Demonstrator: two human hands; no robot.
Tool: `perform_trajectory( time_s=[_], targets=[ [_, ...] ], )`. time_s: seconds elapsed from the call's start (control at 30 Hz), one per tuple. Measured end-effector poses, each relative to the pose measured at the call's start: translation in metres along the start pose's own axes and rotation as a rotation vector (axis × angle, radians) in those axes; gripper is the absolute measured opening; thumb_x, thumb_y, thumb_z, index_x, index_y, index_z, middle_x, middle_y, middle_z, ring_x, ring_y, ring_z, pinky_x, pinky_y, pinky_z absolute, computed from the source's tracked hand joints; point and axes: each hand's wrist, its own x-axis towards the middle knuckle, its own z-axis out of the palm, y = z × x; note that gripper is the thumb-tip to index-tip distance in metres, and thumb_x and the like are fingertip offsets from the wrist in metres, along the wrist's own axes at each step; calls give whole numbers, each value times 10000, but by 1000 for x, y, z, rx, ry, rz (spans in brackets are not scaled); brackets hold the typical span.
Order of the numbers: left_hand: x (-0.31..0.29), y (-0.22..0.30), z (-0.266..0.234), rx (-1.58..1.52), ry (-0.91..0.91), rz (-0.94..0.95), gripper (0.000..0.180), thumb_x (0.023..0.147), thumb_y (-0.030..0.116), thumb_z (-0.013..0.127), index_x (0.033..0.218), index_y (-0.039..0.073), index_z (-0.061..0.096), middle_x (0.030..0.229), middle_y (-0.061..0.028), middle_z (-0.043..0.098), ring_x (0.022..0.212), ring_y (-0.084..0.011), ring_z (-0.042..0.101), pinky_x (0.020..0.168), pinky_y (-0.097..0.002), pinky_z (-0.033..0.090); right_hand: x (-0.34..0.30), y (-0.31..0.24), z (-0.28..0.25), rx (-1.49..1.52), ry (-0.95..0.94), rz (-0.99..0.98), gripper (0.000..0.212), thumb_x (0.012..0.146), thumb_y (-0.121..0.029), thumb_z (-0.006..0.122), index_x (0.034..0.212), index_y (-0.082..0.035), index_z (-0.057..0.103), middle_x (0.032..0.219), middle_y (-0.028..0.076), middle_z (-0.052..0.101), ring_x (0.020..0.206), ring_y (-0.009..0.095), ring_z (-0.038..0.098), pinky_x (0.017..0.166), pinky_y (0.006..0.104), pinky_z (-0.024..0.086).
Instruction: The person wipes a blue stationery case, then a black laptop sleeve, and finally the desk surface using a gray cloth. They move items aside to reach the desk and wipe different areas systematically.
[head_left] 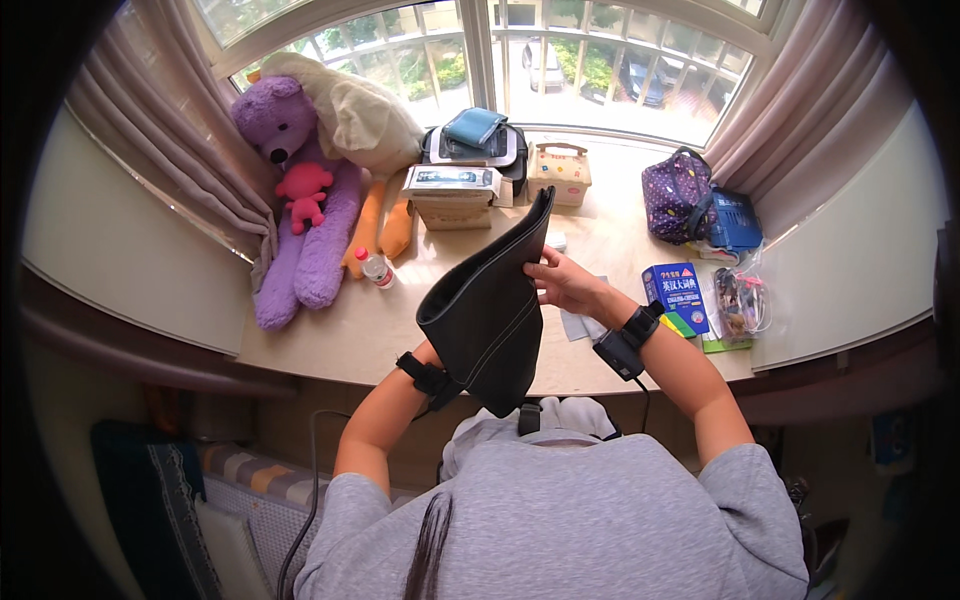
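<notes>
right hand (pixel 557 279) pinched nearly closed on black pouch (pixel 490 315) edge | left hand's behind it, can't tell its grip tbh | pouch up over counter (pixel 610 225), not set down yet

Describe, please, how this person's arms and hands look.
The sleeves are short and mottled grey. Black strapped wrist devices are worn on both sides; a thin dark cable hangs from the right one. The right hand is bare; the left hand is hidden.

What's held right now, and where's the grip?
A black stitched piece: the right hand grips its right-hand edge, above mid-height. The left hand is hidden behind it, so its hold can't be told.
</notes>
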Motion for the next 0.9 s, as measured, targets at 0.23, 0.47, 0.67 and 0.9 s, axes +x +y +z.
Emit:
perform_trajectory(
  time_s=[0.23, 0.47, 0.67, 0.9],
  targets=[
    [-23, -14, -24, -194, -64, 137, 303, 870, 121, 623, 1136, 30, 509, 1038, -80, 566, 911, -147, 555, 813, -271, 469, 0, 7, -7, -216, 206, -91, 499, 858, -174, 671, 1259, -17, 418, 1073, 65, 604, 962, 159, 599, 843, 342, 510],
    [10, 16, -99, 832, 642, 162, 206, 866, 126, 656, 936, 28, 490, 802, -20, 549, 707, -73, 510, 622, -215, 416, -26, -16, -87, -361, 648, -282, 404, 818, -252, 718, 1092, 25, 608, 998, 54, 649, 923, 120, 573, 843, 259, 425],
    [-32, -3, -181, 940, 719, 52, 192, 891, 113, 603, 990, 18, 468, 833, -54, 584, 746, -116, 557, 671, -248, 447, -68, 8, -156, -605, 849, -57, 507, 824, -368, 699, 1118, 32, 596, 1001, 72, 649, 867, 142, 604, 760, 260, 474],
    [-69, -68, -230, 1177, 846, -304, 242, 856, 175, 628, 995, 31, 492, 886, -166, 657, 820, -289, 638, 757, -372, 479, -57, 81, -186, -574, 694, 329, 496, 879, -406, 600, 1128, 22, 565, 971, 81, 630, 851, 163, 605, 748, 307, 494]
  ],
)
